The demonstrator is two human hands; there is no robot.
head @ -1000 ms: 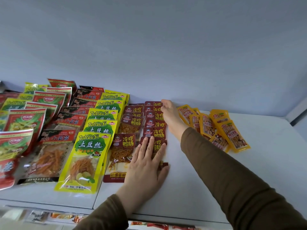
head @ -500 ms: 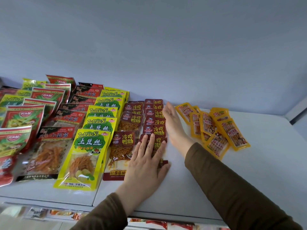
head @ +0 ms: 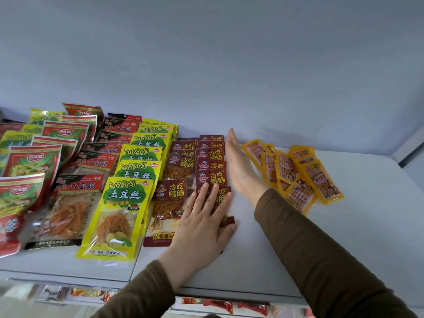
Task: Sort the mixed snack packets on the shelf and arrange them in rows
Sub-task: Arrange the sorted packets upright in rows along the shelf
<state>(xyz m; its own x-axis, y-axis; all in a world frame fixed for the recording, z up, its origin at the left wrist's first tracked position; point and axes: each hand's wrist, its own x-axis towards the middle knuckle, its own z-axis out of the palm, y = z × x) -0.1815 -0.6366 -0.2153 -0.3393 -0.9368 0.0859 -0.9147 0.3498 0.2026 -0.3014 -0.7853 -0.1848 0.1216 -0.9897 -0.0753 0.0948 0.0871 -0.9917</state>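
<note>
My left hand (head: 204, 226) lies flat, fingers straight, on the nearest dark-red packets (head: 212, 164); my right hand (head: 238, 164) stands edge-on, straight-fingered, against that row's right side — neither grips. The row runs front to back on the shelf (head: 367, 237), labels facing me. Light, slick, floppy film, I judge: slide by edges. Yellow packets (head: 296, 175) lie jumbled beside.

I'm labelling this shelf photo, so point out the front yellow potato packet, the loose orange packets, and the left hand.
Front yellow potato packet (head: 119, 216), head view, middle of its face.
Orange packets (head: 321, 180), head view, rightmost packet's face.
Left hand (head: 204, 223), head view, back of hand.
</note>
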